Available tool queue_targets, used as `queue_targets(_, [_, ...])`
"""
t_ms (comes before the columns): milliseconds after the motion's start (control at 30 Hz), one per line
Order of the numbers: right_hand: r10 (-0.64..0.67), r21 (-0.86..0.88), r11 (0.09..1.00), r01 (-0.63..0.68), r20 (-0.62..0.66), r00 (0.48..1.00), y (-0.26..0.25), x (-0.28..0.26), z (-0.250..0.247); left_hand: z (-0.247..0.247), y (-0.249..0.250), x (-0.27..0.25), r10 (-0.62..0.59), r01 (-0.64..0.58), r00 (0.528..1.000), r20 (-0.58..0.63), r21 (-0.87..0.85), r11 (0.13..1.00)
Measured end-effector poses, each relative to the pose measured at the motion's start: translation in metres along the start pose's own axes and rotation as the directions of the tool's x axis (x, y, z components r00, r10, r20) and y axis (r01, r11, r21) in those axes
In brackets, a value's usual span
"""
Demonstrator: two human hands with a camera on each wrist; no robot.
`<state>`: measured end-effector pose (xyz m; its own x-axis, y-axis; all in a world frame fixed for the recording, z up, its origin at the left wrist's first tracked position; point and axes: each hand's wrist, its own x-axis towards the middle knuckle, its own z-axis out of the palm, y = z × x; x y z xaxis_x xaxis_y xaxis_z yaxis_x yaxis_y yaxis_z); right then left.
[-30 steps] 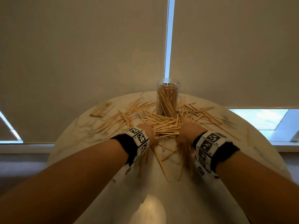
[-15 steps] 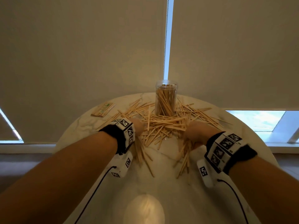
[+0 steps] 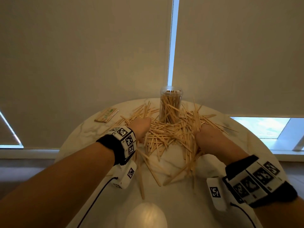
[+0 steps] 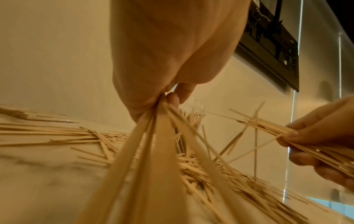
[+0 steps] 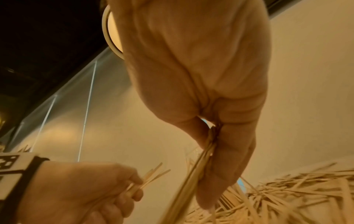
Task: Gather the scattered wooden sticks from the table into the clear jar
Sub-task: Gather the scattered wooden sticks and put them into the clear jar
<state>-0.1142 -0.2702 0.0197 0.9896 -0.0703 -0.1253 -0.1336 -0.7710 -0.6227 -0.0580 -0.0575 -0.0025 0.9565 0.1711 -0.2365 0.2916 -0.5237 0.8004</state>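
Observation:
A heap of thin wooden sticks (image 3: 166, 134) lies across the far half of the round marble table (image 3: 79, 134). Behind the heap stands the clear jar (image 3: 171, 106), open-topped and holding several upright sticks. My left hand (image 3: 141, 127) grips a bundle of sticks (image 4: 153, 144) at the left of the heap, their ends fanning toward the wrist camera. My right hand (image 3: 209, 139) grips another bundle (image 5: 199, 163) at the right of the heap; that hand (image 4: 321, 136) also shows in the left wrist view. Both hands hang just above the table, short of the jar.
A small flat packet of sticks (image 3: 106, 115) lies at the table's far left. A few loose sticks (image 3: 153, 170) trail toward the near edge. Roller blinds (image 3: 82, 63) hang right behind the table, with a bead chain (image 3: 169, 46) in the gap above the jar.
Both hands have moved forward and apart, from the near centre of the heap to its left and right sides, carrying sticks. The heap has been pushed closer to the jar.

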Motion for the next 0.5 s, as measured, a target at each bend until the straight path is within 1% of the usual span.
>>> queue_targets(33, [-0.023,-0.005,1.000,0.022,-0.035,0.999,-0.003,0.000,0.000,0.001,0.001,-0.001,0.009,-0.011,1.000,-0.029,-0.070,0.997])
queue_targets(67, [-0.040,0.003,0.999,0.041,-0.061,0.997,-0.006,0.000,0.001,0.002,0.003,-0.003,0.028,-0.033,0.999,-0.044,-0.106,0.994])
queue_targets(133, [-0.057,0.036,0.998,0.061,-0.099,0.993,-0.012,0.003,0.002,0.004,0.008,-0.001,0.105,-0.111,0.992,-0.066,-0.083,0.990])
queue_targets(233, [-0.125,0.040,0.990,0.132,-0.148,0.981,-0.025,0.001,0.008,0.003,0.023,-0.015,0.215,-0.217,0.976,-0.033,-0.152,0.964])
queue_targets(300, [-0.212,0.029,0.975,0.219,-0.160,0.964,-0.034,0.000,0.014,0.007,0.029,-0.018,0.302,-0.295,0.953,0.008,-0.190,0.936])
queue_targets(367, [-0.302,-0.022,0.953,0.303,-0.154,0.941,-0.045,-0.002,0.021,0.013,0.037,-0.022,0.388,-0.356,0.919,0.073,-0.271,0.894])
queue_targets(433, [-0.410,-0.113,0.910,0.399,-0.113,0.905,-0.053,-0.001,0.029,0.018,0.042,-0.022,0.440,-0.362,0.893,0.101,-0.421,0.832])
queue_targets(467, [-0.471,-0.177,0.876,0.449,-0.105,0.876,-0.057,0.000,0.033,0.020,0.043,-0.017,0.433,-0.344,0.898,0.077,-0.491,0.800])
queue_targets(500, [-0.516,-0.223,0.845,0.486,-0.101,0.850,-0.060,0.000,0.035,0.021,0.043,-0.012,0.401,-0.323,0.915,0.035,-0.533,0.782])
